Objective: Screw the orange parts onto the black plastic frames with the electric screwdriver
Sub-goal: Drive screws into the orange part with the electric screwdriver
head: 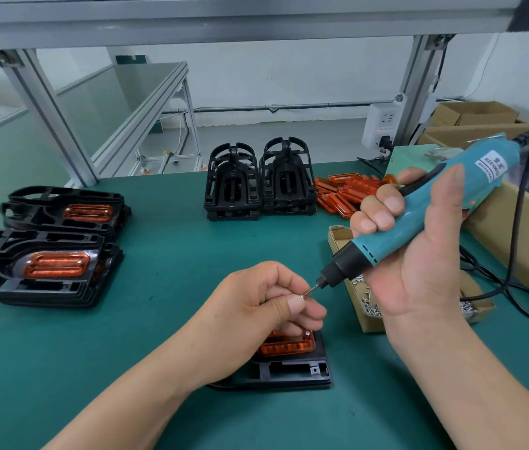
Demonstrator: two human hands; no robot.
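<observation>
My right hand [419, 241] grips the teal electric screwdriver [425, 216], tilted with its bit pointing down-left. My left hand [266, 306] pinches a small screw [302, 295] against the bit's tip. Below my left hand a black plastic frame [289, 368] lies on the green mat, with an orange part [289, 345] seated in it and one screw showing at its right end; my hand hides the rest. Loose orange parts [344, 193] are piled at the back, beside two stacks of bare black frames [259, 180].
Two stacks of frames fitted with orange parts [48, 245] sit at the left. A small cardboard box of screws [370, 306] stands under my right hand. The screwdriver's black cable [516, 287] loops at the right, beside larger cardboard boxes [516, 228]. Aluminium posts rise behind.
</observation>
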